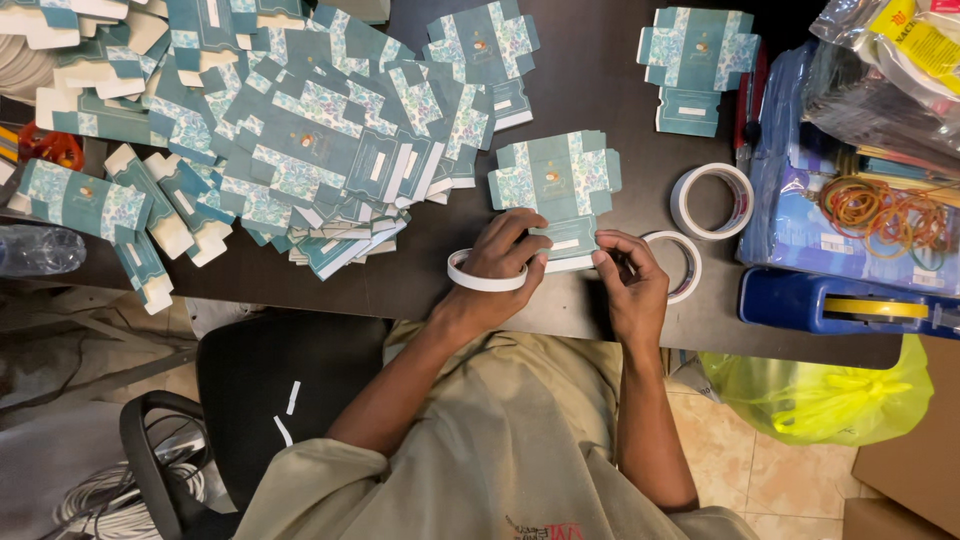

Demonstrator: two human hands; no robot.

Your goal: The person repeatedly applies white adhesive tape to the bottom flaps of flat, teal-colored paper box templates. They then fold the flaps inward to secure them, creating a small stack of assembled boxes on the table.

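While many blanks lie untaped, one blank is pinched by both hands, tape roll ringed on the left hand, right hand gripping its flap.

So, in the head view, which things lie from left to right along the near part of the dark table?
Clear plastic bottle → left hand holding a white tape roll → flat teal carton → right hand → second tape roll → rubber bands.

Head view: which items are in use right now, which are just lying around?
In use: left hand with tape roll, right hand, flat carton under both.
Lying about: spare tape rolls, carton pile, rubber bands, blue dispenser, yellow bag.
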